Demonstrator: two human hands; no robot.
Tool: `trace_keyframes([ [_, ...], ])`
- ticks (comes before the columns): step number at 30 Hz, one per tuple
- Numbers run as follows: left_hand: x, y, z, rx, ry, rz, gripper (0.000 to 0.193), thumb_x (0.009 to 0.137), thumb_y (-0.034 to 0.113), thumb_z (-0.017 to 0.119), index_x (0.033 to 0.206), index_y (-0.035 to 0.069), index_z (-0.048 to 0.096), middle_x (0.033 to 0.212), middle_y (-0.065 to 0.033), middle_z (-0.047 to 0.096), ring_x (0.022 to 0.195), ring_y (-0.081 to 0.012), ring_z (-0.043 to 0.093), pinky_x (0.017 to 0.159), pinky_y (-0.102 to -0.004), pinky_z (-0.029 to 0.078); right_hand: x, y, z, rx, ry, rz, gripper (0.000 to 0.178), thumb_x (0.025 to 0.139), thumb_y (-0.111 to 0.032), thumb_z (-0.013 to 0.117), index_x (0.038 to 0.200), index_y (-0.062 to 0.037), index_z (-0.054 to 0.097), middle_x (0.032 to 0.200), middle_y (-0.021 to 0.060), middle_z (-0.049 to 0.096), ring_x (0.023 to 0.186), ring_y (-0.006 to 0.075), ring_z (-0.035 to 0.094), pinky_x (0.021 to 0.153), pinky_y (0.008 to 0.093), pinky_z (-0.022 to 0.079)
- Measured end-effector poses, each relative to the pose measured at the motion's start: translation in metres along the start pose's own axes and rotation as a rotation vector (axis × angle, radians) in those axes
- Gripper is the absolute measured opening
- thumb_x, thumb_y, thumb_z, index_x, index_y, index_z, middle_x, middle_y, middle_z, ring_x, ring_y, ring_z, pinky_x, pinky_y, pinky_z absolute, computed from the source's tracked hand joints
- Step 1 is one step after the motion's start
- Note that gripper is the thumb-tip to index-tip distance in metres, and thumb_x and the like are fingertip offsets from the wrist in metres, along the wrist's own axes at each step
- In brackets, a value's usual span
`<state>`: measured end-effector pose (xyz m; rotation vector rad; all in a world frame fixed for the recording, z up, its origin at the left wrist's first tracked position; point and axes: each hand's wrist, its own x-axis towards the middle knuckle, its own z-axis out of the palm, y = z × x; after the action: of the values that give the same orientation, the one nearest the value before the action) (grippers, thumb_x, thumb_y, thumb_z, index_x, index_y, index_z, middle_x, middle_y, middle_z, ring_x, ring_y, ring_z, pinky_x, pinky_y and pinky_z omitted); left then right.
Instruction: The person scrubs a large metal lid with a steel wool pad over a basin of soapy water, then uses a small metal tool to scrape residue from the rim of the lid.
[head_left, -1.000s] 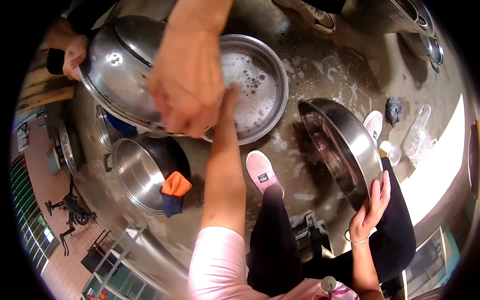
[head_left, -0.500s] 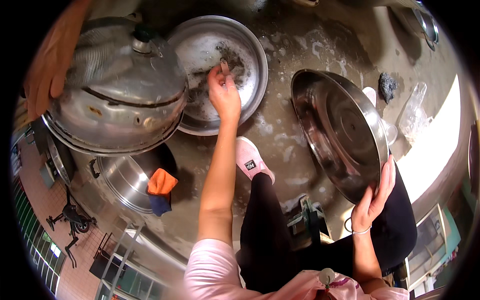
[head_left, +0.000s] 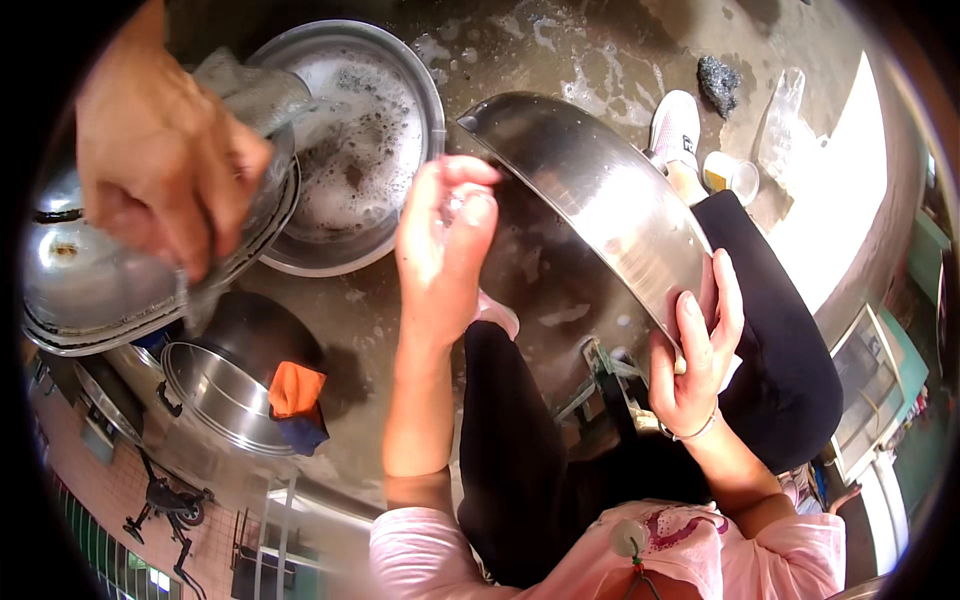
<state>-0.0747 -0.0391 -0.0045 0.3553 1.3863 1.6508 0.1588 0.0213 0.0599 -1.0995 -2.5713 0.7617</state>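
My right hand (head_left: 690,370) grips the near rim of a wide stainless steel basin (head_left: 610,190), tilted on its edge beside my bent leg. My left hand (head_left: 440,250) is raised near the basin's left side, half curled with the thumb apart from the fingers. Whitish wet glints show in its palm; no clear object can be made out. Left of it lies a shallow steel basin (head_left: 427,120) with grey, sudsy water. Another person's hand (head_left: 170,170) hovers blurred over a domed steel lid (head_left: 65,285), near crumpled translucent sheeting (head_left: 255,90).
A steel pot (head_left: 225,390) with an orange and dark blue cloth (head_left: 297,390) on its rim stands lower left. Dark steel wool (head_left: 718,85), a plastic bag (head_left: 783,125) and a small tub (head_left: 735,177) lie on the wet floor (head_left: 500,55) at upper right.
My left hand has come up out of the sudsy basin toward the tilted one. My right hand has turned that basin, moving it left. The other person's hand has moved right over the lid.
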Motion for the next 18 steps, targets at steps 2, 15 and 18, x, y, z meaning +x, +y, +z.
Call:
trace_keyframes([
  [2, -0.013, 0.008, 0.017, -0.058, -0.046, -0.049, 0.015, 0.090, 0.005, 0.056, 0.105, 0.002, 0.056, 0.084, 0.0049, 0.051, 0.072, -0.0017, 0.042, 0.063, -0.0170, 0.035, -0.002, -0.007, 0.000, 0.015, 0.014, -0.101, 0.054, 0.068, 0.006, 0.061, 0.120, -0.0095, 0.060, 0.139, 0.0314, 0.036, 0.126, 0.0463, 0.040, 0.107, 0.0551, 0.027],
  [15, -0.012, 0.026, 0.074, 0.130, -0.243, -0.100, 0.024, 0.086, 0.002, 0.058, 0.109, -0.006, 0.056, 0.089, -0.0094, 0.065, 0.076, -0.0129, 0.058, 0.067, -0.0276, 0.048, 0.040, -0.007, -0.051, 0.341, -0.116, 0.057, 0.039, 0.086, -0.005, 0.055, 0.125, -0.0042, 0.056, 0.133, 0.0201, 0.046, 0.119, 0.0353, 0.048, 0.100, 0.0428, 0.037],
  [18, -0.008, 0.014, 0.093, 0.632, -0.297, 0.177, 0.012, 0.081, 0.000, 0.058, 0.091, -0.003, 0.053, 0.065, -0.0146, 0.053, 0.055, -0.0223, 0.050, 0.054, -0.0313, 0.040, 0.054, -0.009, -0.077, 0.232, -0.137, 0.066, 0.038, 0.087, -0.004, 0.056, 0.125, -0.0046, 0.056, 0.126, 0.0155, 0.051, 0.110, 0.0317, 0.052, 0.094, 0.0376, 0.041],
])
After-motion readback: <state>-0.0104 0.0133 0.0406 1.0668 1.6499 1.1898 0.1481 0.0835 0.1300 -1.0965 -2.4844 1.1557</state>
